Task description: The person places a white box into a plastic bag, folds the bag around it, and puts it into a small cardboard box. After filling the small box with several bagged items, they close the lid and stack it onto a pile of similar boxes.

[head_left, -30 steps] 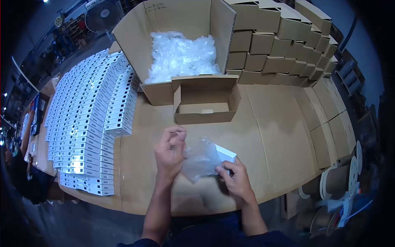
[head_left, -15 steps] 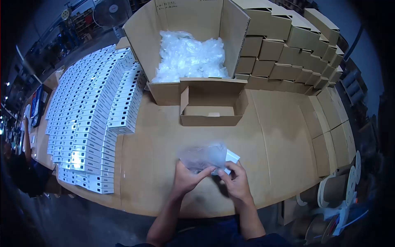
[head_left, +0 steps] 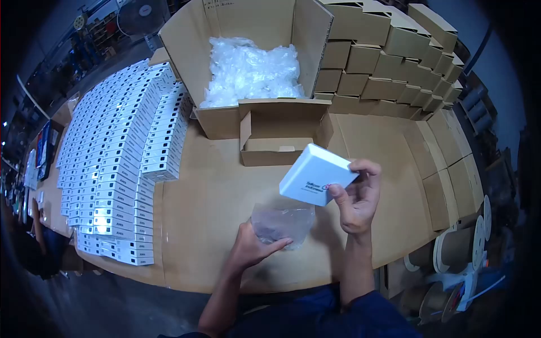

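White box (head_left: 315, 174) pinched in right hand (head_left: 356, 198), lifted at 2 o'clock from left hand (head_left: 253, 246), which pinches plastic bag (head_left: 283, 221) on bench (head_left: 214, 197).

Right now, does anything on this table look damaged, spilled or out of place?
Nothing stands out. The right hand holds a white box intact, the left hand holds a clear plastic bag, and the white packs lie in even rows.

Both hands (head_left: 256, 248) (head_left: 356, 198) closed — right raised
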`<action>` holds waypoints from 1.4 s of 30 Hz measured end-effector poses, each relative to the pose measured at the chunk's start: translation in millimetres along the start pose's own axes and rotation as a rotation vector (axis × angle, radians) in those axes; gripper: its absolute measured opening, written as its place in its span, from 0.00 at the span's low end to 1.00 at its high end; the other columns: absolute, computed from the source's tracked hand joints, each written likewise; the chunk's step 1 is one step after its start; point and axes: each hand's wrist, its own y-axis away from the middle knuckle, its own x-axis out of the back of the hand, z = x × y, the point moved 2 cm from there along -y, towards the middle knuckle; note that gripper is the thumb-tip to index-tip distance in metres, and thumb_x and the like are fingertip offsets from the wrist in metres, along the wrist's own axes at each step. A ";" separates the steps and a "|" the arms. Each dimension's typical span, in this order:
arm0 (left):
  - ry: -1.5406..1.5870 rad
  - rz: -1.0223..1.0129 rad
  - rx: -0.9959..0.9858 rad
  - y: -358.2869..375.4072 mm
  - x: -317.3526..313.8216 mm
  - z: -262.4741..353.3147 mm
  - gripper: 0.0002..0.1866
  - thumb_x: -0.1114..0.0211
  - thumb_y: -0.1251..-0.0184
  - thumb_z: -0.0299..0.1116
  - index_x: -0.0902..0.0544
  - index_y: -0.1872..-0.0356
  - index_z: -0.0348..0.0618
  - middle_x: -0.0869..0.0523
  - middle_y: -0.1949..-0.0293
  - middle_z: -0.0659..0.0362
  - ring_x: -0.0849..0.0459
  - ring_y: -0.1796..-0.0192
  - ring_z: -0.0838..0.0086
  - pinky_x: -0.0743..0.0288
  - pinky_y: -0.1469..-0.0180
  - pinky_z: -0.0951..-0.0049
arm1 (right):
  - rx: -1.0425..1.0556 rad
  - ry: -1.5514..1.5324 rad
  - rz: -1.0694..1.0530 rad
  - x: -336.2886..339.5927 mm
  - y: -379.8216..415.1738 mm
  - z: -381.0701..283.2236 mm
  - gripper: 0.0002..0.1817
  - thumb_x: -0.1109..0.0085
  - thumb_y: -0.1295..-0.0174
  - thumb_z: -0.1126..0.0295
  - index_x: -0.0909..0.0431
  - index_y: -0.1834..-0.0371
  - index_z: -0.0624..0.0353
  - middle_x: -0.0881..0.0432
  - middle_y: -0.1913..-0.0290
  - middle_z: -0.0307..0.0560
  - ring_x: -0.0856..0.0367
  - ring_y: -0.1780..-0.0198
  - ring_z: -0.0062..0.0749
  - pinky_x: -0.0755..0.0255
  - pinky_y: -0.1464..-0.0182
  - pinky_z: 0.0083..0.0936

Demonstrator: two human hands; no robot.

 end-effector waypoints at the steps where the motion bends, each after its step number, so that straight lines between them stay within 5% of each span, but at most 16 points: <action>1: -0.024 0.009 -0.018 0.2 0.6 0.9 0.32 0.14 0.47 0.33 0.17 0.42 0.33 0.08 0.53 0.50 0.09 0.50 0.69 0.15 0.44 0.66 | 0.044 0.068 -0.080 -0.7 -4.0 -0.6 0.25 0.30 0.34 0.81 0.32 0.38 0.60 0.23 0.45 0.49 0.20 0.46 0.30 0.23 0.42 0.26; 13: -0.049 0.016 -0.003 -0.1 5.5 1.4 0.33 0.13 0.48 0.32 0.19 0.41 0.34 0.09 0.52 0.53 0.10 0.48 0.70 0.15 0.44 0.66 | 0.123 0.067 -0.451 0.7 -29.4 0.3 0.23 0.29 0.42 0.86 0.20 0.44 0.59 0.14 0.52 0.53 0.16 0.53 0.36 0.21 0.53 0.30; 17: -0.097 0.024 -0.024 -0.7 5.8 -0.2 0.34 0.14 0.46 0.36 0.19 0.39 0.36 0.08 0.52 0.50 0.07 0.49 0.67 0.14 0.43 0.65 | 0.111 0.234 -0.529 -2.2 -38.6 -9.1 0.19 0.32 0.48 0.89 0.13 0.55 0.57 0.16 0.58 0.49 0.17 0.57 0.38 0.23 0.57 0.31; 33: -0.085 0.069 -0.007 -1.7 5.5 -1.4 0.31 0.14 0.47 0.30 0.18 0.42 0.34 0.08 0.52 0.52 0.09 0.49 0.70 0.15 0.43 0.65 | 0.069 0.192 -0.561 1.5 -46.2 -2.3 0.19 0.36 0.54 0.90 0.11 0.61 0.57 0.18 0.59 0.48 0.17 0.59 0.37 0.24 0.59 0.29; 42: -0.125 0.046 -0.015 -0.7 6.6 -9.6 0.35 0.15 0.45 0.36 0.21 0.37 0.34 0.08 0.50 0.48 0.07 0.47 0.64 0.15 0.42 0.62 | 0.076 0.192 -0.544 -0.4 -51.5 7.5 0.17 0.36 0.54 0.89 0.11 0.62 0.58 0.18 0.59 0.46 0.18 0.57 0.37 0.25 0.57 0.30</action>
